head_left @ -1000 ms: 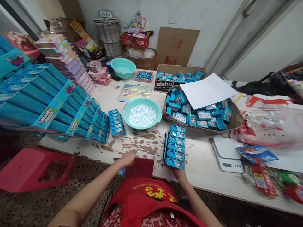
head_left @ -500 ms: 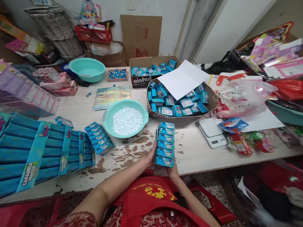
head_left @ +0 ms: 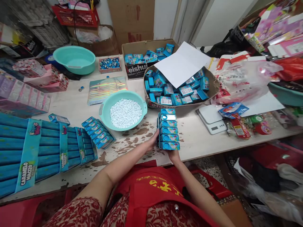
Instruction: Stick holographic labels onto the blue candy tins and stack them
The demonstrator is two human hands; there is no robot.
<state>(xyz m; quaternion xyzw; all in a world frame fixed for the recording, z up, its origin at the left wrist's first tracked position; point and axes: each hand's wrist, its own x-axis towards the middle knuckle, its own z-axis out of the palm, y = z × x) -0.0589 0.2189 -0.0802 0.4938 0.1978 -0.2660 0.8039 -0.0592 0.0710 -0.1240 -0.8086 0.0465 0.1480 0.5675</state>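
A row of several small blue candy boxes stands stacked on the white table near its front edge. My left hand presses against the row's left side, fingers closed on it. My right hand holds the row's near end from below, mostly hidden by the boxes. A teal basin of small white candies sits just left of the row. A second short row of blue boxes lies farther left.
A cardboard tray of loose blue boxes under a white sheet sits behind the row. A white scale is to the right, with bags beyond. Long blue display packs fill the left. An empty teal basin stands at the back.
My left hand came up from the red cloth at the table's edge onto the left side of the box row. The view swung right and down.
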